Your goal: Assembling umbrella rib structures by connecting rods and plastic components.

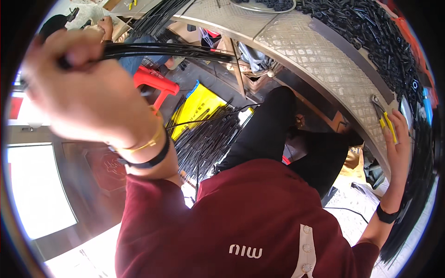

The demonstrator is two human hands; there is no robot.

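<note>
My left hand point(83, 88), raised at the upper left and blurred by motion, is closed round one end of a bundle of thin black strips point(171, 51). The bundle stretches out to the right above the floor. At the table's right side my right hand point(399, 134) has its fingers and thumb about the yellow handles of a pair of pliers point(387, 124). The metal head of the pliers points away from me over the tabletop.
The cream patterned table point(320, 55) curves along the right, with a heap of small black parts point(375, 37) on it. A pile of black strips point(204, 148), a yellow bag point(199, 109) and a red plastic stool point(155, 83) lie left. Another person's hand point(106, 28) shows at the far left.
</note>
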